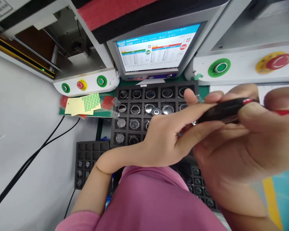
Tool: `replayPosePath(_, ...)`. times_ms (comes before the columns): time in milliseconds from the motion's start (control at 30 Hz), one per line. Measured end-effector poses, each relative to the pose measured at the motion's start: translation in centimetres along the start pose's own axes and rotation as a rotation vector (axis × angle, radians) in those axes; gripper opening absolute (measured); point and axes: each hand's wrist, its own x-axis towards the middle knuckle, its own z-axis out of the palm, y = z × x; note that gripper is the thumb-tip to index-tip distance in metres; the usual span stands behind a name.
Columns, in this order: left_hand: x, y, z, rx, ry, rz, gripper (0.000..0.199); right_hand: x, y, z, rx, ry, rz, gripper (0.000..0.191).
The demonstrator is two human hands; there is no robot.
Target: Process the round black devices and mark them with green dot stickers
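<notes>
My left hand (163, 138) reaches across from the left, its fingers closed on the left end of a black rounded object with a red spot (221, 110). From the right, my right hand (250, 147) grips the other end, the thumb pressed against it near the red spot. Fingers cover much of this object, and its exact kind cannot be made out. Below the hands lies a black foam tray (141, 120) with round watch cases (135, 109) in its compartments. A small dark round part (156, 111) sits on top of the cases, just beyond my left hand.
Behind the tray stands a monitor (156, 48), with machines and button panels on both sides. Yellow sticker sheets (83, 105) lie left of the tray. Another foam tray (92, 150) is at lower left, and one more (197, 181) lies below my right hand. Black cables hang along the left wall.
</notes>
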Motion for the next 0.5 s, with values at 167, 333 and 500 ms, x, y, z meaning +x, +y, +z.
replayPosePath(167, -1.0, -0.9, 0.4, 0.043, -0.002, 0.170, 0.035, -0.2, -0.2, -0.2, 0.117, -0.001, 0.105, 0.027)
replayPosePath(333, -2.2, -2.0, 0.5, 0.174, 0.027, 0.245, 0.033, -0.8, -0.1, 0.6, 0.223, -0.011, 0.149, 0.027)
replayPosePath(500, -2.8, -2.2, 0.3, 0.234, 0.099, 0.326, 0.034, -1.2, 0.6, 0.6, 0.279, -0.101, 0.140, 0.029)
